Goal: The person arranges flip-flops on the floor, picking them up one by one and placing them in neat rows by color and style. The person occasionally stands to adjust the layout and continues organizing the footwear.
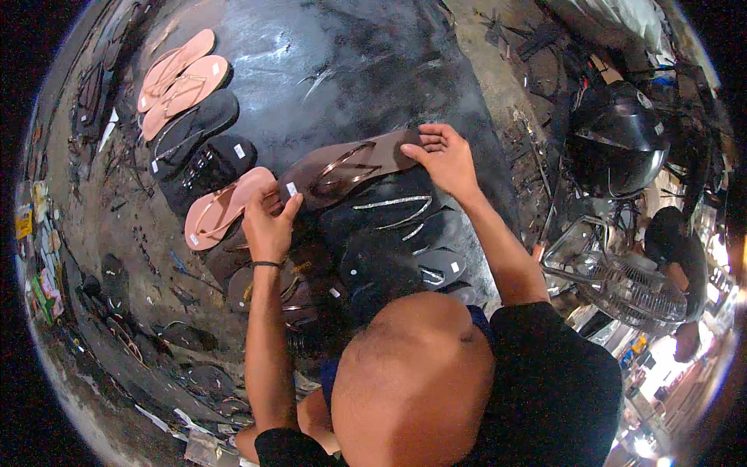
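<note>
A brown flip-flop with a shiny bronze strap is stretched between my hands. My left hand, a dark band on its wrist, closes on the end with a small white sticker. At the other end, my right hand pinches the sole between thumb and fingers. Next to my left hand lies a pink flip-flop, partly covered by the fingers. Below the brown one are black flip-flops with glittering straps. A grey flip-flop lies closer to me.
Pink flip-flops and black flip-flops line the left side of the dark work surface. A black helmet and a metal fan stand at the right. Dark scraps litter the floor at left.
</note>
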Demonstrator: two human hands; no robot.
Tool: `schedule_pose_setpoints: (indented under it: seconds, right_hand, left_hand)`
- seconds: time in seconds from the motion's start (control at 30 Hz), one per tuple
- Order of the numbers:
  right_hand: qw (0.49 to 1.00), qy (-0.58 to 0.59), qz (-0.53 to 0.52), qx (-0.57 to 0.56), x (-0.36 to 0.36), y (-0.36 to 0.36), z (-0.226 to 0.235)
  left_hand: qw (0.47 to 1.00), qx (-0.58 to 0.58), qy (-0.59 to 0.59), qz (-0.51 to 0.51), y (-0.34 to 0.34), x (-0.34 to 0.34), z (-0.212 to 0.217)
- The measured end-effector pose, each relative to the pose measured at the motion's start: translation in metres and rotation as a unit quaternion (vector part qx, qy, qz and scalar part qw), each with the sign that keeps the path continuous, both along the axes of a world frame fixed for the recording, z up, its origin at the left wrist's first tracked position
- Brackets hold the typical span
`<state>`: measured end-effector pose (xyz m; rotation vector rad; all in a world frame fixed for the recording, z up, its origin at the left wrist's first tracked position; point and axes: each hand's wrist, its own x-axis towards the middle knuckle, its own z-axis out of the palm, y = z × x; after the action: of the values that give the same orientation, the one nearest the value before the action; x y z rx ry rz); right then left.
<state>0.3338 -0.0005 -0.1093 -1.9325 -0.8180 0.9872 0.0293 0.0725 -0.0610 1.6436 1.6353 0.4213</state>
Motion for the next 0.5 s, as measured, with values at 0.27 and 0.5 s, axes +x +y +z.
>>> schedule_pose_setpoints:
  seconds: [0.27, 0.5]
  right_hand:
    - [0.992, 0.115, -0.03, 0.044, 0.0, 0.017, 0.016]
    - [0.962, 0.221, 0.146, 0.073, 0.006, 0.112, 0.1]
  left_hand:
    - [0.987, 0.026, -0.156, -0.019, 0.01, -0.011, -0.01]
    - [0.907, -0.12, -0.376, 0.148, 0.055, -0.011, 0.079]
